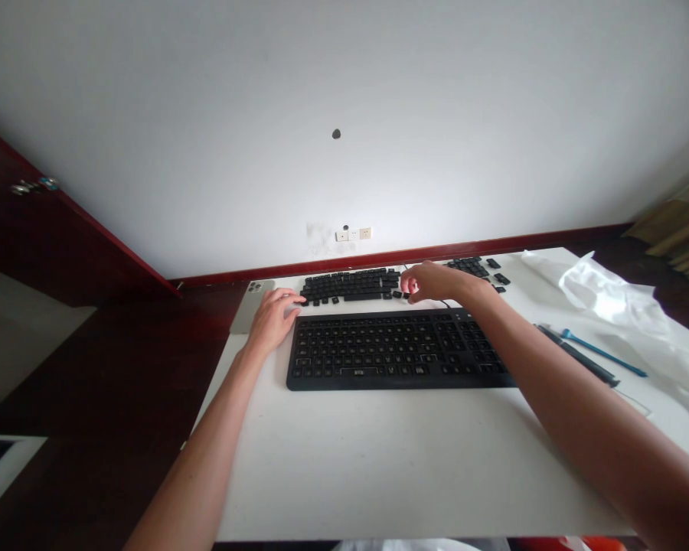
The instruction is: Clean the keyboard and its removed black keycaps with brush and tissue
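My left hand (275, 317) lies just behind the black computer keyboard (396, 348), its fingertips touching or nearly touching the left end of a block of loose black keycaps (350, 285). Beside that hand lies a silver smartphone (251, 306), back upward. My right hand (430, 282) is curled over the right end of the keycaps, and its fingers hide whatever lies beneath them. A smaller group of loose black keycaps (469, 267) sits beyond that hand. The keyboard's keys appear to be in place.
All this stands on a white table (379, 474). To the right lie a crumpled white plastic sheet (608, 302), a blue-handled tool (602, 352) and a dark pen-like tool (577, 353). A thin black cable runs behind the keyboard. The white wall (344, 115) has wall sockets (353, 234).
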### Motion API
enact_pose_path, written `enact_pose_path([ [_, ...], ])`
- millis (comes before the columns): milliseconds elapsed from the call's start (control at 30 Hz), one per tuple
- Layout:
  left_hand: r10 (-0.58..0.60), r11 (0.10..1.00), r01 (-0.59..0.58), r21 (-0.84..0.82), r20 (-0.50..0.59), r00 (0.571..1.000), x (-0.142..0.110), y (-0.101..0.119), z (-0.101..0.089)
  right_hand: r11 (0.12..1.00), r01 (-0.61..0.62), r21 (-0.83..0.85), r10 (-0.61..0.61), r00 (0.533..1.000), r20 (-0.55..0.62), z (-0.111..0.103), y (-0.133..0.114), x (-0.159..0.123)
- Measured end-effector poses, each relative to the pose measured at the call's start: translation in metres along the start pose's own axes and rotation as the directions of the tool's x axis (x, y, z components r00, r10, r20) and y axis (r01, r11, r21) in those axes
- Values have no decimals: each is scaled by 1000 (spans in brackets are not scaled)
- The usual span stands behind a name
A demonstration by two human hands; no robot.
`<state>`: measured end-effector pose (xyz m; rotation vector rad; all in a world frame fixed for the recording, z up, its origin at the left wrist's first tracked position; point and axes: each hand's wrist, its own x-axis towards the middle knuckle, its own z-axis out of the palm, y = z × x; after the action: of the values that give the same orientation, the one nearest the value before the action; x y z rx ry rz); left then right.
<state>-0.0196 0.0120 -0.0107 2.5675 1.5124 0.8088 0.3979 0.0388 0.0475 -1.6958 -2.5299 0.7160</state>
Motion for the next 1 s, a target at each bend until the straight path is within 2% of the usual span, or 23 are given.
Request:
enact_pose_path([
  [500, -19, 1000, 19, 5, 31, 999, -1, 2, 0, 999, 40, -31, -43, 992, -115, 7, -15, 0],
  [733, 89, 996, -91, 23, 89, 992, 1, 7, -1, 997, 42, -61, -49, 991, -127, 9, -13, 3],
  [1000, 96, 995, -98, 9, 109, 989, 2, 8, 0, 995, 66, -73, -74, 990, -117, 7, -17, 0],
])
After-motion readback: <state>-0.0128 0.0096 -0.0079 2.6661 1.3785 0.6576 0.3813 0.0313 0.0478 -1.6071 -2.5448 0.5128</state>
